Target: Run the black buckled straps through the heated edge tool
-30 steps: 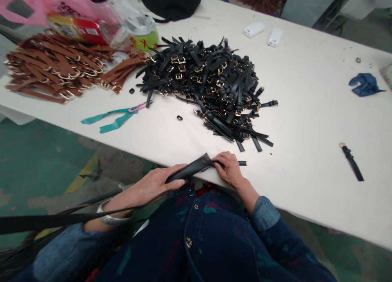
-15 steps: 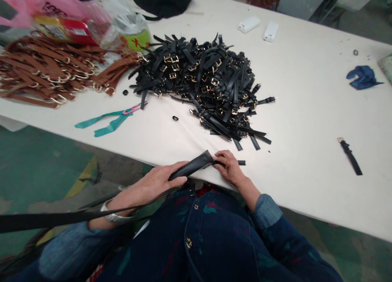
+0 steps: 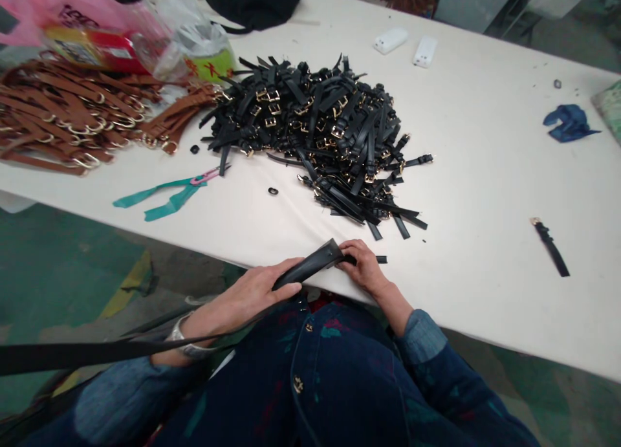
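Observation:
My left hand [image 3: 264, 293] is closed around a wide black strap [image 3: 313, 264] at the table's near edge. The strap's free end points up and to the right. At that end, the curled fingers of my right hand [image 3: 361, 266] pinch a narrow black buckle strap [image 3: 381, 259], whose tail sticks out to the right past the hand. The two straps meet at my right fingertips; whether they are joined there is hidden. Beyond my hands lies a big heap of black buckle straps [image 3: 315, 123] with gold buckles.
Brown straps with metal rings [image 3: 63, 110] are piled at the left. Teal-handled snips [image 3: 169, 191] and a small black loop [image 3: 273, 191] lie nearer. A single black strap [image 3: 550, 248] and a blue cloth [image 3: 570, 122] are at the right. White devices [image 3: 391, 39] lie at the back.
My left hand and the wide strap have shifted slightly to the right, toward my right hand. My right hand keeps its pinch. The whole view has moved a little.

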The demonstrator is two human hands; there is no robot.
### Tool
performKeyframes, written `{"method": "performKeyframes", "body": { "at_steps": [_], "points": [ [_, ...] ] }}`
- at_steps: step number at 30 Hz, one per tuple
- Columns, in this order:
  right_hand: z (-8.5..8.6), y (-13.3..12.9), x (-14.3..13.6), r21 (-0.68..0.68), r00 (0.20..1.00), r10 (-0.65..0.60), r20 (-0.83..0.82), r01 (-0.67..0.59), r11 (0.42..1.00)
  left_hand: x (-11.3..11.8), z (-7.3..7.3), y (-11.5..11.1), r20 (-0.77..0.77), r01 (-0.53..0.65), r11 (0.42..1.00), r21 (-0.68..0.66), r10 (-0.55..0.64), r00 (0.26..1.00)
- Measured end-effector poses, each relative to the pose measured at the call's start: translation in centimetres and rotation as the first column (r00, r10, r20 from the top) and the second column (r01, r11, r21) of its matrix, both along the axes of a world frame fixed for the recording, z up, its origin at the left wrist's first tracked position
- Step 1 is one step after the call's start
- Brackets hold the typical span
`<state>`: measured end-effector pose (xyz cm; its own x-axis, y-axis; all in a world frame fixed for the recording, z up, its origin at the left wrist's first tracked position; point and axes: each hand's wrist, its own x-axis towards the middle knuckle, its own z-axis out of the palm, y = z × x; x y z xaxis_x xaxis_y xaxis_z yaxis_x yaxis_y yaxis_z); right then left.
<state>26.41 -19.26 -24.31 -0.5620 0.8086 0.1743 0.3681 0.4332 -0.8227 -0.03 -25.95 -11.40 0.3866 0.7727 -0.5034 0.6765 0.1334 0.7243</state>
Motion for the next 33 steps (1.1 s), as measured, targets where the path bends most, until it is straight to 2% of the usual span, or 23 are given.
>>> {"method": "performKeyframes", "body": {
  "at_steps": [4,10,15,19,23,28,33],
  "points": [
    [0.1,0.0,0.1,0.006,1.0,0.003,0.007,-0.003,1.0,-0.7,-0.4,-0.5,0.026,-0.041,0.999,-0.018,0.041,0.999],
    [0.2,0.1,0.2,0.012,1.0,0.028,0.002,-0.028,1.0,-2.7,0.8,-0.6,-0.098,0.017,0.996,-0.086,-0.025,0.995],
    [0.2,0.3,0.4,0.008,0.998,0.055,0.007,-0.055,0.998,-1.2,0.9,0.0,-0.092,0.061,0.997,-0.055,-0.065,0.994],
    [0.4,0.3,0.4,-0.002,0.999,0.048,0.007,-0.048,0.999,0.1,0.3,0.4,-0.035,0.031,0.999,0.023,-0.03,0.999],
    [0.6,0.3,0.4,0.004,0.999,0.043,0.019,-0.043,0.999,-1.0,0.1,-0.2,0.052,-0.024,0.999,0.027,0.023,0.998],
    [0.7,0.4,0.5,-0.011,0.998,0.062,0.019,-0.062,0.998,-2.8,0.5,-1.3,-0.022,-0.011,0.996,-0.093,0.009,1.0],
    [0.9,0.4,0.6,-0.022,0.996,0.084,0.014,-0.084,0.996,-1.1,0.4,-0.8,-0.021,0.007,0.998,-0.058,-0.008,1.0]
  ]
}}
